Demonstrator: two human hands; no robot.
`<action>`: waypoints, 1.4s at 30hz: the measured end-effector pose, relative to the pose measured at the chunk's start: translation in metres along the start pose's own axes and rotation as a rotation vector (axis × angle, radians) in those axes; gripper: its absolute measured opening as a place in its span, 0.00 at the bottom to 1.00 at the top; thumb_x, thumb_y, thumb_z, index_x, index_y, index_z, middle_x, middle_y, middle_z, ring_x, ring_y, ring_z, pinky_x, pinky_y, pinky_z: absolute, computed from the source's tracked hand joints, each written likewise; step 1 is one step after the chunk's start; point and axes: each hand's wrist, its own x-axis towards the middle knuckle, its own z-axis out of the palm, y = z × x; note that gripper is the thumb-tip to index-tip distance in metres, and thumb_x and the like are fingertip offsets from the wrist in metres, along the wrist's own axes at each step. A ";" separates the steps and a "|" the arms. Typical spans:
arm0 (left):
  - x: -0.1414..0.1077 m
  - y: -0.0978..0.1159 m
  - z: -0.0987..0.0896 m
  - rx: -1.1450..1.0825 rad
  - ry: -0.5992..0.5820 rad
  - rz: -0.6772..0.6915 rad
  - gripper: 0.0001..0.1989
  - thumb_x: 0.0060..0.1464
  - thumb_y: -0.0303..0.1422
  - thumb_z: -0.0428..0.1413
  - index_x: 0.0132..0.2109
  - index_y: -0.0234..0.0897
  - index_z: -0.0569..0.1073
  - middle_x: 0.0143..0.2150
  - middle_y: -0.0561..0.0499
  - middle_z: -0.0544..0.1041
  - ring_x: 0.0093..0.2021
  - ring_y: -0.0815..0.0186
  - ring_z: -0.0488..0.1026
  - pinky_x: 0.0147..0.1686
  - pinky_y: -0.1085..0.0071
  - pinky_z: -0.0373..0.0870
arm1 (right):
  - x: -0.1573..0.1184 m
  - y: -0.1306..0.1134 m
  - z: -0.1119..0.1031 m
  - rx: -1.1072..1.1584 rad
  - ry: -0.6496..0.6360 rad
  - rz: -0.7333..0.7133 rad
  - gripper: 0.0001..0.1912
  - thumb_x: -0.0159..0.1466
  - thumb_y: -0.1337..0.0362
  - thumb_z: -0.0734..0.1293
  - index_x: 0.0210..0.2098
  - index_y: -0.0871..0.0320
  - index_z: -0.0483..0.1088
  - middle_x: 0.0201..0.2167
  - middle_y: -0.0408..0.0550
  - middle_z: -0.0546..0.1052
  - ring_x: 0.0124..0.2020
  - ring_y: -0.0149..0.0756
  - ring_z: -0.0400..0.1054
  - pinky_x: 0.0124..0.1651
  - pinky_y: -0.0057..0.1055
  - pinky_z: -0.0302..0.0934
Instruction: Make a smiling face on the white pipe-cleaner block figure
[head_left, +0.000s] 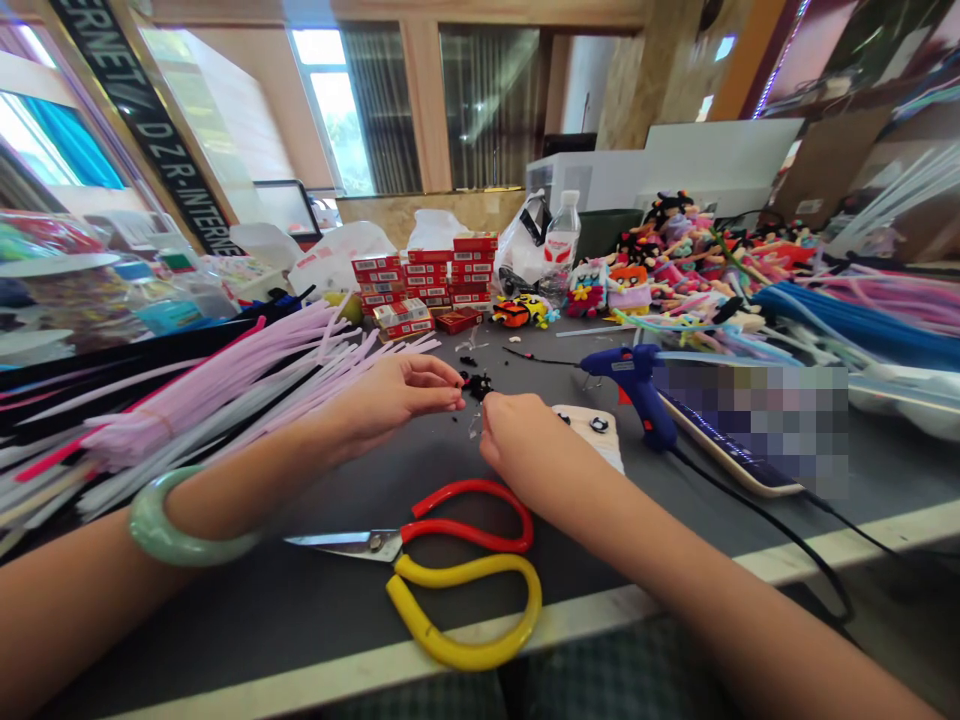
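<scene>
My left hand (390, 398), with a pale green bangle on its wrist, has thumb and fingertips pinched together; a tiny dark bit shows at the tips, too small to name. Close by on the right, my right hand (521, 440) is curled closed, its fingertips mostly hidden behind the knuckles. Small black fuzzy pieces (478, 384) lie on the dark table just beyond and between both hands. Scissors (469, 545) with one red and one yellow handle rest nearer to me, blades pointing left. Partly behind my right hand is a white pad (609, 450) bearing small black-and-white round pieces (598, 425).
A blue glue gun (634, 385) with a black cord stands beside a tablet-like device (720, 440) on the right. Bundled pink and grey fuzzy stems (195, 390) spread on the left. Stacked red boxes (427, 280), a bottle (562, 235) and piled small dolls (682, 250) line the back.
</scene>
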 end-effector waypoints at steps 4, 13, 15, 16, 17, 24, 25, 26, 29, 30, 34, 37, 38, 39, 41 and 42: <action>-0.010 0.003 0.011 -0.120 -0.055 -0.037 0.08 0.38 0.24 0.65 0.30 0.33 0.76 0.28 0.52 0.78 0.32 0.69 0.74 0.38 0.73 0.69 | -0.001 0.007 -0.005 0.134 0.125 -0.003 0.07 0.60 0.75 0.63 0.36 0.63 0.72 0.30 0.51 0.78 0.32 0.38 0.72 0.32 0.31 0.60; -0.030 0.003 0.036 -0.481 -0.092 -0.084 0.06 0.44 0.18 0.61 0.30 0.32 0.76 0.28 0.52 0.77 0.29 0.72 0.75 0.34 0.78 0.70 | -0.030 0.035 0.006 0.610 0.328 -0.085 0.12 0.58 0.72 0.62 0.41 0.58 0.69 0.26 0.40 0.75 0.26 0.29 0.71 0.29 0.25 0.64; -0.035 0.000 0.041 -0.517 -0.113 -0.125 0.06 0.45 0.19 0.62 0.31 0.32 0.76 0.28 0.52 0.77 0.29 0.71 0.75 0.32 0.78 0.70 | -0.037 0.038 0.012 0.838 0.463 -0.081 0.18 0.60 0.69 0.61 0.51 0.57 0.64 0.28 0.39 0.73 0.25 0.28 0.70 0.29 0.25 0.66; -0.037 -0.002 0.044 -0.535 -0.125 -0.142 0.06 0.45 0.20 0.62 0.31 0.32 0.75 0.27 0.52 0.77 0.28 0.71 0.75 0.32 0.79 0.70 | -0.039 0.039 0.014 0.949 0.528 -0.081 0.20 0.61 0.68 0.62 0.53 0.56 0.63 0.28 0.38 0.71 0.25 0.28 0.70 0.29 0.25 0.67; -0.040 -0.003 0.047 -0.553 -0.134 -0.154 0.06 0.45 0.20 0.62 0.31 0.32 0.75 0.27 0.52 0.77 0.28 0.71 0.75 0.32 0.79 0.71 | -0.040 0.039 0.016 1.035 0.568 -0.083 0.20 0.60 0.67 0.63 0.52 0.55 0.64 0.28 0.38 0.71 0.25 0.27 0.69 0.29 0.25 0.67; -0.049 -0.007 0.058 -0.599 -0.132 -0.170 0.07 0.42 0.21 0.64 0.28 0.33 0.74 0.26 0.52 0.76 0.29 0.71 0.74 0.34 0.78 0.70 | -0.041 0.039 0.017 1.103 0.421 -0.075 0.03 0.58 0.67 0.65 0.32 0.56 0.71 0.25 0.41 0.76 0.24 0.28 0.71 0.28 0.24 0.68; -0.049 -0.007 0.060 -0.598 -0.134 -0.166 0.07 0.42 0.22 0.64 0.28 0.33 0.74 0.26 0.52 0.76 0.29 0.71 0.74 0.34 0.78 0.70 | -0.041 0.040 0.017 1.105 0.405 -0.080 0.03 0.57 0.66 0.66 0.32 0.56 0.71 0.24 0.41 0.76 0.24 0.29 0.72 0.28 0.25 0.68; -0.050 -0.007 0.061 -0.598 -0.136 -0.162 0.07 0.42 0.22 0.65 0.28 0.33 0.73 0.26 0.52 0.76 0.29 0.71 0.74 0.34 0.78 0.70 | -0.041 0.041 0.017 1.107 0.386 -0.086 0.03 0.57 0.66 0.66 0.32 0.56 0.71 0.24 0.41 0.77 0.24 0.30 0.73 0.27 0.25 0.69; -0.050 -0.010 0.063 -0.612 -0.139 -0.153 0.09 0.41 0.24 0.66 0.28 0.33 0.73 0.26 0.52 0.77 0.29 0.72 0.74 0.34 0.77 0.70 | -0.043 0.041 0.017 1.092 0.346 -0.102 0.04 0.55 0.66 0.68 0.32 0.56 0.71 0.25 0.41 0.78 0.25 0.31 0.74 0.28 0.25 0.69; -0.051 -0.011 0.063 -0.620 -0.138 -0.147 0.09 0.40 0.24 0.66 0.28 0.33 0.73 0.26 0.52 0.77 0.29 0.72 0.73 0.34 0.78 0.70 | -0.043 0.041 0.016 1.080 0.342 -0.105 0.04 0.55 0.66 0.68 0.31 0.56 0.72 0.25 0.41 0.79 0.26 0.31 0.75 0.29 0.25 0.69; -0.053 -0.015 0.064 -0.634 -0.118 -0.125 0.11 0.39 0.25 0.67 0.31 0.33 0.74 0.26 0.53 0.77 0.29 0.71 0.74 0.33 0.77 0.69 | -0.047 0.037 0.013 0.962 0.354 -0.106 0.04 0.54 0.69 0.67 0.28 0.55 0.74 0.23 0.40 0.79 0.24 0.30 0.73 0.28 0.24 0.67; -0.055 -0.015 0.065 -0.632 -0.098 -0.113 0.13 0.38 0.25 0.68 0.34 0.33 0.76 0.26 0.52 0.78 0.29 0.71 0.73 0.33 0.76 0.69 | -0.049 0.036 0.012 0.837 0.385 -0.104 0.06 0.55 0.68 0.66 0.26 0.54 0.75 0.22 0.38 0.79 0.22 0.29 0.72 0.26 0.23 0.65; -0.055 -0.015 0.065 -0.635 -0.094 -0.108 0.13 0.38 0.25 0.68 0.33 0.33 0.76 0.26 0.52 0.78 0.28 0.71 0.73 0.33 0.76 0.69 | -0.049 0.035 0.012 0.833 0.385 -0.099 0.06 0.55 0.68 0.66 0.26 0.53 0.76 0.22 0.38 0.79 0.22 0.29 0.72 0.26 0.24 0.65; -0.055 -0.015 0.066 -0.641 -0.093 -0.104 0.12 0.37 0.25 0.68 0.32 0.33 0.76 0.26 0.53 0.77 0.28 0.72 0.73 0.33 0.77 0.69 | -0.049 0.035 0.012 0.858 0.373 -0.089 0.06 0.55 0.67 0.67 0.25 0.53 0.76 0.22 0.38 0.80 0.22 0.29 0.72 0.26 0.24 0.65; -0.056 -0.016 0.067 -0.655 -0.099 -0.103 0.10 0.37 0.25 0.68 0.30 0.33 0.76 0.25 0.53 0.77 0.28 0.72 0.72 0.32 0.77 0.69 | -0.049 0.036 0.013 0.944 0.335 -0.066 0.05 0.54 0.66 0.68 0.25 0.54 0.76 0.22 0.40 0.80 0.23 0.31 0.73 0.26 0.25 0.66; -0.056 -0.016 0.067 -0.664 -0.103 -0.102 0.10 0.37 0.25 0.68 0.30 0.33 0.76 0.25 0.53 0.77 0.28 0.72 0.72 0.32 0.77 0.69 | -0.049 0.036 0.014 0.984 0.318 -0.056 0.05 0.54 0.65 0.68 0.25 0.54 0.77 0.22 0.40 0.80 0.23 0.32 0.73 0.26 0.26 0.67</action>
